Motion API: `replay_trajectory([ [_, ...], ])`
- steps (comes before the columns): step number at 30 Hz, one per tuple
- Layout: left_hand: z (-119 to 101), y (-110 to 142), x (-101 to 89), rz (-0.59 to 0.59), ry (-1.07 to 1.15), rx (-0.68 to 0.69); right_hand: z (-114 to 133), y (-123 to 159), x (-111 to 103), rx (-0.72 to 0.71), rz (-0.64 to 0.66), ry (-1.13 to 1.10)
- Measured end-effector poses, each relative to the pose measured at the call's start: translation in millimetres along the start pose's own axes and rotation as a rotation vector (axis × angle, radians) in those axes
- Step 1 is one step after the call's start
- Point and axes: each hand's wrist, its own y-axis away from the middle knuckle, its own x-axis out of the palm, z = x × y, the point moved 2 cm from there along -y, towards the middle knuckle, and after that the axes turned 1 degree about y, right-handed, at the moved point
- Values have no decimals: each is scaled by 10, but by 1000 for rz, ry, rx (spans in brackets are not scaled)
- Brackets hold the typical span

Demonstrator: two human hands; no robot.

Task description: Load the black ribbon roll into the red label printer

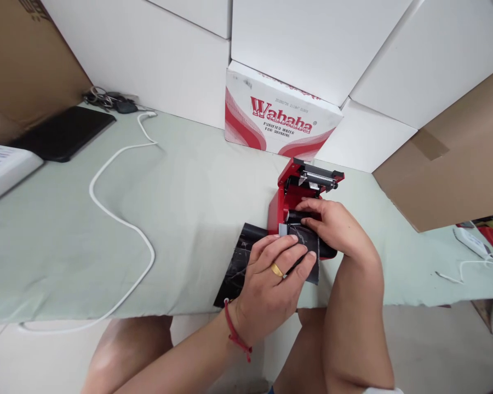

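Observation:
A small red machine [274, 212] like a label printer stands with its lid [312, 175] raised. Inside it lies a black roll [298, 215], and a dark, creased strip of film [302, 238] hangs out over its front. My left hand [277, 268] lies with outstretched fingers on this film. Reaching into the compartment, my right hand [326, 221] has its thumb and fingers at the roll; the fingertips are partly hidden. Beside the machine, partly under my left hand, another black sheet [234, 273] is spread from a rolled edge.
A Wahaha carton [281, 115] stands behind the machine against white boxes [181, 71]. A white cable [127, 219] curves across the green cloth [197, 180]. Keys [110, 101] and a black flat object [66, 134] lie at far left. A cardboard box [447, 158] is at right.

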Motion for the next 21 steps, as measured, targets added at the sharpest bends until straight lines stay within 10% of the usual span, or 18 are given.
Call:
replay_trajectory([
  [7, -12, -9, 49, 25, 20, 4, 10, 39, -67, -11, -189, -113],
  [14, -33, -7, 78, 3, 53, 13, -176, 177, -222, -5, -1140, -412],
  [21, -42, -33, 85, 2, 79, 31, -411, -166, 125, 40, -813, -675],
])
